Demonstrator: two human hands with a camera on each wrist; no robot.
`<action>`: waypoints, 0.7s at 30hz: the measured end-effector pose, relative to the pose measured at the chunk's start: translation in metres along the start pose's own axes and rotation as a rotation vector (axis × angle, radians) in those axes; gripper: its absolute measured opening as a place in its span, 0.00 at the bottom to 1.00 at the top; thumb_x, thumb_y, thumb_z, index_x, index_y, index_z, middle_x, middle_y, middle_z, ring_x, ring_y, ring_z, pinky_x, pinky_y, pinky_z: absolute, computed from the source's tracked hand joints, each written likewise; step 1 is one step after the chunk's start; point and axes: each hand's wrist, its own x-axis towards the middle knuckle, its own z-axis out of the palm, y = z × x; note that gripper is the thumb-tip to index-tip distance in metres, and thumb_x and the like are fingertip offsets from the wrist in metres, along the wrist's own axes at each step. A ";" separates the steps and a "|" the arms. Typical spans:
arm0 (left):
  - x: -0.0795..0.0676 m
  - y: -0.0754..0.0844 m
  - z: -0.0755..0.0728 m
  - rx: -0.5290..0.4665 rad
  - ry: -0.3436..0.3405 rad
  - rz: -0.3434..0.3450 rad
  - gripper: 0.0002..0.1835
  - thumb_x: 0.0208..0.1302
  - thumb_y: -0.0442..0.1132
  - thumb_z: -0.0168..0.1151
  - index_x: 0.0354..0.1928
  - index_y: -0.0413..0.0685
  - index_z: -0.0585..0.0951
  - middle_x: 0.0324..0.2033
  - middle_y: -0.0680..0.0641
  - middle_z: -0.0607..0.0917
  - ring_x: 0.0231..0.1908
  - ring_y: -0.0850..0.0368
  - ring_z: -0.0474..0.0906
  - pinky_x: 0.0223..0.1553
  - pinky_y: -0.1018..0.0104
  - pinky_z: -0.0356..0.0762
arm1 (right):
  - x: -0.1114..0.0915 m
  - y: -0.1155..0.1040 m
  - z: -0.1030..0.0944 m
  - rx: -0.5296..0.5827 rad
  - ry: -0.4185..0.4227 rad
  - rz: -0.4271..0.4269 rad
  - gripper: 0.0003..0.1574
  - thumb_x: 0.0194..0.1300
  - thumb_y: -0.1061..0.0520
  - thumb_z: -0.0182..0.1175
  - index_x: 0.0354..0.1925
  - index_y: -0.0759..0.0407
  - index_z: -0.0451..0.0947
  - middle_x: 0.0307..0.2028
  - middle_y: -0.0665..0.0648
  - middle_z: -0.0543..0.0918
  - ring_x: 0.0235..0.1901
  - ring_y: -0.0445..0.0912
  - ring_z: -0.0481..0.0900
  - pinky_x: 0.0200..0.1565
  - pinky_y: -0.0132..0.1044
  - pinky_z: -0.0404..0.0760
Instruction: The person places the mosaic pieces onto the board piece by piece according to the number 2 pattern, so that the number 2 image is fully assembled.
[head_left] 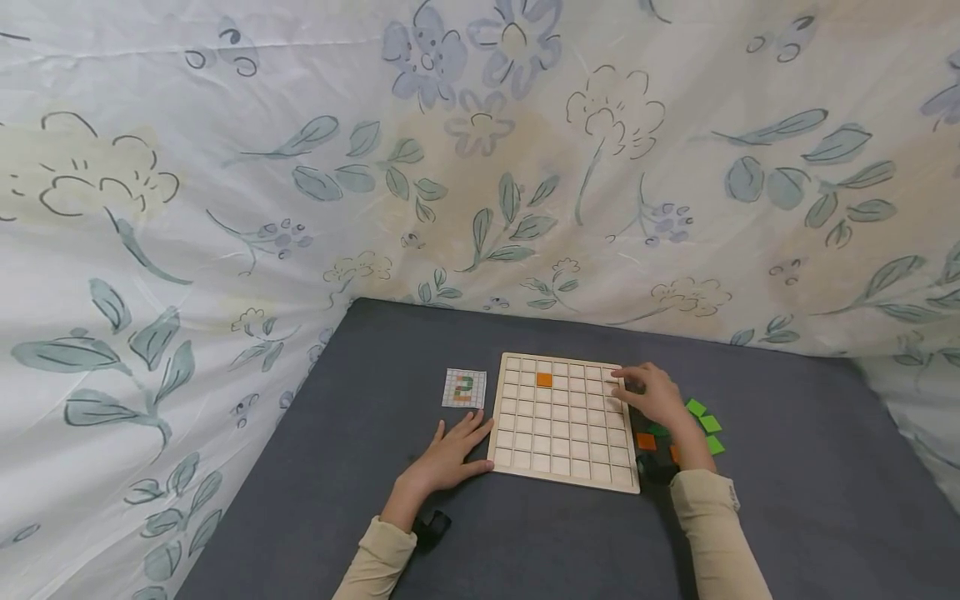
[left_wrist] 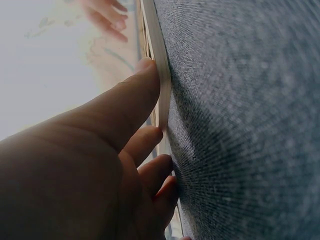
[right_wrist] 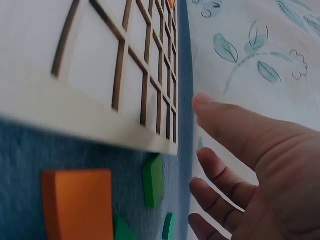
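A pale wooden grid board (head_left: 555,421) lies on the dark tabletop, with one orange square tile (head_left: 544,380) in a cell of its second row from the back. Fingers spread, my left hand (head_left: 444,460) rests at the board's left edge; in the left wrist view its thumb (left_wrist: 142,82) presses against the wooden rim. My right hand (head_left: 651,395) hovers over the back right edge of the board. Its thumb and fingers are apart with nothing between them, as the right wrist view also shows.
Beyond the board's right edge lie several light green tiles (head_left: 710,424), a dark green tile (head_left: 658,430) and an orange tile (head_left: 646,441), partly hidden by my right arm. A small card (head_left: 464,388) with a gridded "2" pattern sits left of the board. Floral cloth (head_left: 480,167) hangs behind.
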 end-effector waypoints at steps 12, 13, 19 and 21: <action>0.000 -0.002 0.000 0.004 -0.006 0.003 0.37 0.65 0.54 0.54 0.72 0.50 0.55 0.71 0.43 0.51 0.71 0.45 0.43 0.65 0.34 0.33 | -0.012 0.019 -0.009 -0.027 -0.009 0.059 0.23 0.61 0.52 0.62 0.53 0.60 0.77 0.42 0.64 0.72 0.36 0.55 0.70 0.34 0.46 0.65; 0.000 -0.002 0.000 0.003 -0.006 0.004 0.37 0.65 0.54 0.54 0.72 0.49 0.55 0.71 0.43 0.51 0.71 0.45 0.43 0.65 0.34 0.33 | -0.013 0.021 -0.009 -0.034 -0.008 0.061 0.23 0.61 0.52 0.62 0.53 0.60 0.77 0.42 0.64 0.72 0.36 0.55 0.71 0.33 0.45 0.65; -0.001 -0.001 -0.001 -0.001 -0.007 0.005 0.37 0.65 0.53 0.54 0.71 0.49 0.56 0.71 0.43 0.51 0.71 0.45 0.43 0.65 0.34 0.33 | -0.019 0.025 -0.012 -0.062 -0.022 0.089 0.23 0.62 0.54 0.62 0.54 0.60 0.77 0.41 0.64 0.72 0.35 0.54 0.70 0.33 0.46 0.64; -0.001 -0.001 -0.001 -0.002 -0.008 0.004 0.37 0.65 0.53 0.54 0.71 0.49 0.56 0.71 0.43 0.51 0.71 0.45 0.43 0.65 0.34 0.32 | -0.020 0.025 -0.012 -0.068 -0.032 0.098 0.23 0.62 0.54 0.61 0.54 0.60 0.77 0.42 0.64 0.71 0.36 0.55 0.71 0.34 0.48 0.64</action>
